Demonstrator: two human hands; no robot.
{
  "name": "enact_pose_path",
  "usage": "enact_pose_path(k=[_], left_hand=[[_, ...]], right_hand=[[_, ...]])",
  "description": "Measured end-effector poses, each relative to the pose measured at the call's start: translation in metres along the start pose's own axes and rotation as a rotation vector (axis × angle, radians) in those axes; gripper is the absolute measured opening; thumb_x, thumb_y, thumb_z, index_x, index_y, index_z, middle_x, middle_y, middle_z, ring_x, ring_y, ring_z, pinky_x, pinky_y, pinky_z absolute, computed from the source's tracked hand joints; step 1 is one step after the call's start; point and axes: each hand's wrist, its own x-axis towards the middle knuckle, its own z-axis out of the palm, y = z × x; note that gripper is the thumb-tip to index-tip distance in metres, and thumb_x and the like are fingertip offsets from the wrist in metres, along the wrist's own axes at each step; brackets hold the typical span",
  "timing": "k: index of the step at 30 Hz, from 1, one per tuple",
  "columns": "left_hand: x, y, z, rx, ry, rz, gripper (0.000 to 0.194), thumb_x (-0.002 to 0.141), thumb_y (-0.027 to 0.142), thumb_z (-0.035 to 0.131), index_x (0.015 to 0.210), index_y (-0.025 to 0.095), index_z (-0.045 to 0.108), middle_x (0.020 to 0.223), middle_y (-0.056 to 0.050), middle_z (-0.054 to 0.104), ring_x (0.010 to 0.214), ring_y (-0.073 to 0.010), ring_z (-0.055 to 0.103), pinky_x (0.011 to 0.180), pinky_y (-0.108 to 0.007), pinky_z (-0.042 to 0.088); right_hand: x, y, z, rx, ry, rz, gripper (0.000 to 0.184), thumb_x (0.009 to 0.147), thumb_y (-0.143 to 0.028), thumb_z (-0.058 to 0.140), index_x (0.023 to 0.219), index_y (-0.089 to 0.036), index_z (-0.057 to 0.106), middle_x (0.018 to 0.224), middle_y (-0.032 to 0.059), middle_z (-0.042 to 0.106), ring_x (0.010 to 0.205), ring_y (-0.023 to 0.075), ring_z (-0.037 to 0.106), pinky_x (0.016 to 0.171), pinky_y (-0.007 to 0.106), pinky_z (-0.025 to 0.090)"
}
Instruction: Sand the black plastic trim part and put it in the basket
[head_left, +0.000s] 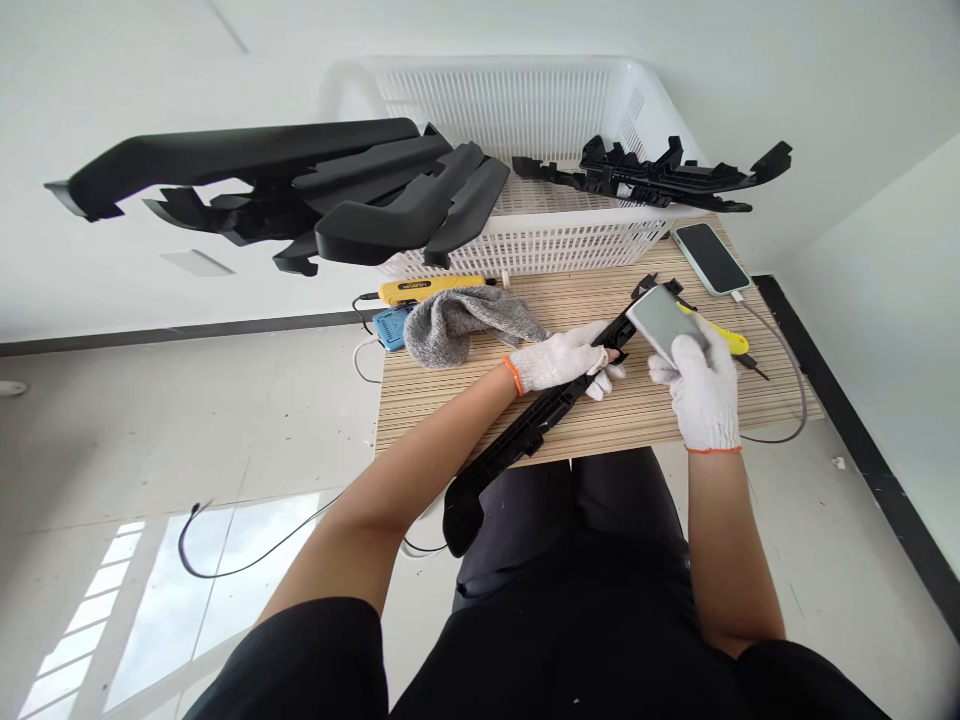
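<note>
My left hand [566, 358], in a white knitted glove with an orange cuff, is closed around a long black plastic trim piece [517, 437]. The piece lies slantwise across the table, its ribbed side up and its curved near end jutting over the front edge. My right hand [701, 385], gloved alike, grips a flat grey rectangular block [666, 322] with rounded corners. The block is held over the far end of the trim piece; whether they touch I cannot tell. A yellow-handled tool [724, 332] lies partly hidden behind my right hand.
A white plastic basket [525, 240] stands at the back with black trim pieces [405, 205] across its left rim and more [660, 180] at its right. A grey cloth [469, 320], yellow tool [431, 289], blue device [392, 326] and cabled phone [712, 258] lie on the wooden table [420, 410].
</note>
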Motion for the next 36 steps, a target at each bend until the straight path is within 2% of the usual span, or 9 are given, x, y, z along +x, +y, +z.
enact_pose_path(k=[10,13,18,21,23,26,29,32,36], left_hand=[[0.000,0.002,0.001,0.015,0.006,-0.009,0.025,0.100,0.021,0.059,0.123,0.014,0.050,0.090,-0.009,0.075,0.066,-0.0135,0.073,0.070,-0.029,0.064],[0.001,-0.001,0.000,0.006,0.001,0.009,0.029,0.099,0.024,0.063,0.123,0.014,0.051,0.091,-0.009,0.075,0.068,-0.0141,0.074,0.072,-0.031,0.065],[0.003,-0.005,-0.003,-0.004,0.020,0.014,0.034,0.100,0.025,0.063,0.130,0.015,0.050,0.093,-0.011,0.076,0.067,-0.0136,0.073,0.071,-0.030,0.065],[0.004,-0.006,-0.003,0.011,0.029,0.008,0.036,0.100,0.023,0.061,0.133,0.015,0.049,0.094,-0.011,0.077,0.066,-0.0141,0.073,0.070,-0.030,0.065],[0.004,-0.006,-0.003,-0.002,0.021,0.005,0.036,0.100,0.022,0.060,0.134,0.015,0.048,0.094,-0.011,0.076,0.067,-0.0145,0.074,0.072,-0.032,0.065],[0.002,-0.003,-0.002,-0.022,0.001,0.006,0.033,0.101,0.022,0.059,0.131,0.015,0.049,0.097,-0.012,0.076,0.068,-0.0148,0.074,0.075,-0.035,0.066],[0.000,0.000,0.000,-0.005,0.019,-0.009,0.029,0.101,0.021,0.059,0.127,0.014,0.050,0.095,-0.012,0.076,0.066,-0.0139,0.073,0.072,-0.032,0.065],[0.000,0.001,0.001,0.006,0.022,-0.006,0.031,0.100,0.021,0.061,0.128,0.013,0.050,0.093,-0.011,0.076,0.066,-0.0128,0.073,0.069,-0.027,0.063],[0.001,-0.003,-0.002,-0.011,-0.009,0.024,0.034,0.098,0.029,0.066,0.123,0.015,0.051,0.094,-0.011,0.076,0.068,-0.0140,0.074,0.068,-0.028,0.064]], right_hand=[[-0.004,-0.005,0.000,-0.098,-0.067,0.020,0.066,0.082,-0.039,0.073,0.144,-0.024,0.059,0.111,0.0073,0.073,0.067,0.0142,0.070,0.048,0.023,0.053],[-0.007,-0.007,0.002,-0.107,0.036,-0.018,0.057,0.082,-0.038,0.072,0.135,-0.022,0.063,0.107,0.0059,0.074,0.067,0.0145,0.071,0.049,0.023,0.056],[-0.009,-0.009,0.003,-0.243,-0.025,0.118,0.042,0.078,-0.049,0.077,0.103,-0.017,0.069,0.065,0.0001,0.066,0.048,0.0134,0.061,0.036,0.019,0.044],[-0.010,-0.009,0.002,-0.296,-0.074,0.168,0.044,0.078,-0.053,0.078,0.104,-0.018,0.067,0.050,-0.0048,0.056,0.038,0.0128,0.052,0.031,0.020,0.037],[-0.011,-0.009,0.001,-0.243,-0.086,0.119,0.048,0.080,-0.050,0.076,0.117,-0.020,0.065,0.055,-0.0044,0.061,0.039,0.0124,0.053,0.033,0.020,0.038],[-0.012,-0.009,-0.004,-0.066,-0.052,-0.023,0.056,0.082,-0.042,0.074,0.135,-0.028,0.060,0.092,0.0025,0.075,0.055,0.0143,0.067,0.039,0.021,0.045],[-0.011,-0.006,-0.009,0.035,-0.053,-0.082,0.050,0.081,-0.042,0.073,0.129,-0.032,0.065,0.119,0.0051,0.073,0.075,0.0203,0.075,0.044,0.025,0.051],[-0.007,0.000,-0.009,0.005,-0.031,-0.074,0.037,0.078,-0.043,0.076,0.111,-0.026,0.073,0.110,0.0050,0.074,0.076,0.0208,0.075,0.047,0.027,0.053],[-0.002,0.004,-0.004,0.039,0.188,-0.116,0.031,0.076,-0.036,0.076,0.104,-0.022,0.075,0.091,0.0014,0.073,0.076,0.0159,0.073,0.056,0.025,0.058]])
